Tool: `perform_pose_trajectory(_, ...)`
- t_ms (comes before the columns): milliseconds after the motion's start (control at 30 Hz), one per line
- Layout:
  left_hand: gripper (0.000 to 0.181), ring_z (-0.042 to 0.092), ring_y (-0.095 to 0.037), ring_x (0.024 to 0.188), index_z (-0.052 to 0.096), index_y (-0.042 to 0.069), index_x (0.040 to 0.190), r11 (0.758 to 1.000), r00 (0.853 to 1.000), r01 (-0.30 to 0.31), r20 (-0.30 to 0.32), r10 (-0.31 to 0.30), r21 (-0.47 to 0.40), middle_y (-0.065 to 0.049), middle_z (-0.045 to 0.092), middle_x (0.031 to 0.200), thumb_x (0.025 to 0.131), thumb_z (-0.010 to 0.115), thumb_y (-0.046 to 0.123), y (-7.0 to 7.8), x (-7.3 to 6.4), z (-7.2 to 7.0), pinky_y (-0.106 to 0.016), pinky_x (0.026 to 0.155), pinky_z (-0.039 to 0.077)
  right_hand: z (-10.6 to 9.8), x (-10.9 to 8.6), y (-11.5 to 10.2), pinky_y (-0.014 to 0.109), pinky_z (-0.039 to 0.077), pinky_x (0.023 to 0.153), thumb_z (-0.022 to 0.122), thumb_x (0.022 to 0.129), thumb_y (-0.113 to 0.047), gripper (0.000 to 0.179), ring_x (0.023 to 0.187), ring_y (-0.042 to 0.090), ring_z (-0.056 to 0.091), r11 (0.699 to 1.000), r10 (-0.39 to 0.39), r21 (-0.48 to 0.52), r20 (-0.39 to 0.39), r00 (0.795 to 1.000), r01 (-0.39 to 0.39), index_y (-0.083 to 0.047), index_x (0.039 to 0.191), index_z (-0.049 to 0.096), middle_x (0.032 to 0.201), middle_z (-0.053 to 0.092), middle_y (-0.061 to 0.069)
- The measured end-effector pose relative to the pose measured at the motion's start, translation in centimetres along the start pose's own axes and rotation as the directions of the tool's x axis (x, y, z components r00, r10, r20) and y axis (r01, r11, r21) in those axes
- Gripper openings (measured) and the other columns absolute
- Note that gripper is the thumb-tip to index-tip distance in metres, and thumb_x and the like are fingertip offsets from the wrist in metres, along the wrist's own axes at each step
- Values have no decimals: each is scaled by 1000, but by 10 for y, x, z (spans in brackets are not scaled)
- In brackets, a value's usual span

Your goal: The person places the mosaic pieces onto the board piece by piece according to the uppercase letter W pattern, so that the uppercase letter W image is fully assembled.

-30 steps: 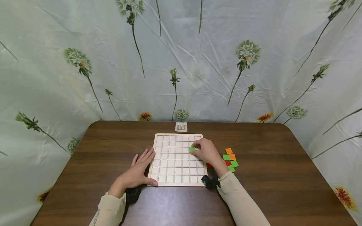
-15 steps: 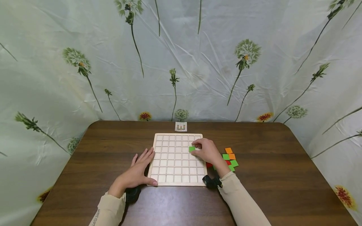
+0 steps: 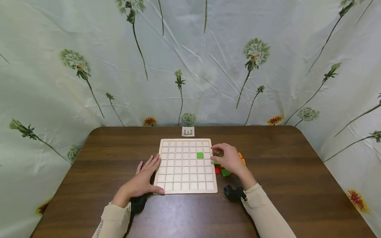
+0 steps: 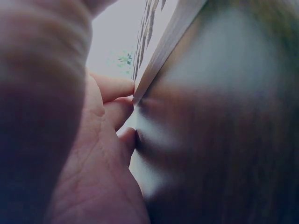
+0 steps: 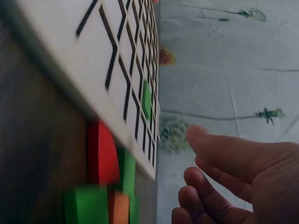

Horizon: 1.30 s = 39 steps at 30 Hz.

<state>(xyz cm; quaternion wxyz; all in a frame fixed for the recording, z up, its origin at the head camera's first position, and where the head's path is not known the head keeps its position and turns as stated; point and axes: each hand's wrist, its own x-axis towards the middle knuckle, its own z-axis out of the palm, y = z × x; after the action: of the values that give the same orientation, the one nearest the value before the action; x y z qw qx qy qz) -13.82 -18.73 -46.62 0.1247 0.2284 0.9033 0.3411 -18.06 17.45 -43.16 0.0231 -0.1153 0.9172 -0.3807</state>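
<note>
A pale wooden grid board (image 3: 178,178) lies flat on the table, with one green square tile (image 3: 200,155) set in a cell of its upper right part. My left hand (image 3: 141,181) rests at the board's left side, fingertips against the far part of that edge and thumb at the near left corner. In the left wrist view its fingers (image 4: 119,88) meet the board's side. Just past the right edge hovers my right hand (image 3: 232,160), thumb and fingers apart with nothing between them. The right wrist view shows the gap between thumb and fingers (image 5: 224,149).
Beside the board's right edge lie loose tiles, among them a red tile (image 3: 218,170), a green tile (image 3: 225,172) and an orange tile (image 3: 243,161), partly hidden by my right hand. A small printed grid card (image 3: 188,131) lies behind the board. Floral cloth (image 3: 214,82) hangs beyond the table.
My right hand has let go of the green tile and moved right, off the board, over the loose tiles. The green tile stays in its cell. My left hand keeps its place.
</note>
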Motion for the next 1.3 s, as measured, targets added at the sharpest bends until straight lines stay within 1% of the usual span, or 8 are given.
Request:
perform_pose_trajectory(100, 123, 0, -41, 153, 18, -3, 159, 1000, 1000, -3, -3, 3, 2, -19, 9, 167, 72, 87, 49, 0, 0, 0, -67, 113, -9, -12, -5, 8, 46, 52, 87, 77, 89, -15, 36, 98, 28, 62, 1000, -8, -26, -24, 1000, 8, -2, 122, 70, 109, 67, 12)
perform_pose_trajectory(300, 123, 0, -41, 153, 18, -3, 159, 1000, 1000, -10, -4, 10, -1, -19, 9, 167, 72, 87, 50, -1, 0, 1, -67, 113, -9, -32, -16, 30, 50, 52, 87, 76, 90, -14, 35, 98, 31, 61, 998, 2, -59, -81, 997, -7, 0, 122, 70, 112, 67, 17)
perform_pose_trajectory(467, 123, 0, -40, 153, 18, -3, 159, 1000, 1000, -10, -4, 10, 0, -19, 9, 167, 72, 87, 50, -1, -1, 0, -66, 113, -9, -46, -19, 48, 50, 53, 85, 75, 92, -13, 34, 97, 33, 63, 998, 14, -58, -95, 995, -19, 1, 122, 69, 112, 68, 18)
perform_pose_trajectory(533, 123, 0, -40, 153, 18, -3, 159, 1000, 1000, -9, -8, 9, 2, -18, 10, 167, 72, 87, 50, 0, -1, -1, -66, 113, -9, -51, -18, 55, 49, 53, 84, 73, 93, -13, 33, 95, 32, 63, 999, 16, -43, -90, 996, -20, 1, 123, 68, 111, 68, 18)
perform_pose_trajectory(667, 122, 0, -41, 153, 19, -3, 158, 1000, 1000, -10, -9, 10, 0, -19, 10, 167, 72, 87, 50, 2, -1, -2, -66, 113, -9, -60, -17, 67, 46, 53, 83, 71, 94, -12, 33, 95, 31, 63, 999, 52, -13, -75, 996, -53, 1, 124, 68, 110, 69, 17)
perform_pose_trajectory(933, 122, 0, -40, 153, 18, -3, 159, 1000, 1000, -10, 1, 10, -3, -19, 9, 167, 72, 87, 50, 1, -2, 0, -66, 113, -9, -69, -14, 86, 46, 50, 85, 68, 96, -9, 32, 95, 29, 60, 995, 91, -33, -7, 996, -91, 1, 126, 67, 110, 68, 16)
perform_pose_trajectory(1167, 122, -1, -40, 153, 17, -3, 159, 1000, 1000, -11, 5, 11, 0, -18, 8, 167, 73, 86, 49, 0, -2, 0, -66, 113, -9, -72, -10, 92, 46, 49, 87, 70, 94, -9, 32, 94, 26, 60, 996, 62, -63, 60, 996, -58, 0, 124, 69, 116, 69, 17)
perform_pose_trajectory(1300, 122, -1, -40, 153, 18, -3, 159, 1000, 1000, -12, 5, 12, 4, -18, 9, 167, 73, 86, 49, 0, -2, 0, -66, 113, -9, -73, -8, 92, 41, 49, 82, 71, 93, -10, 29, 89, 23, 58, 995, 48, -88, 96, 994, -39, -1, 121, 72, 109, 70, 13)
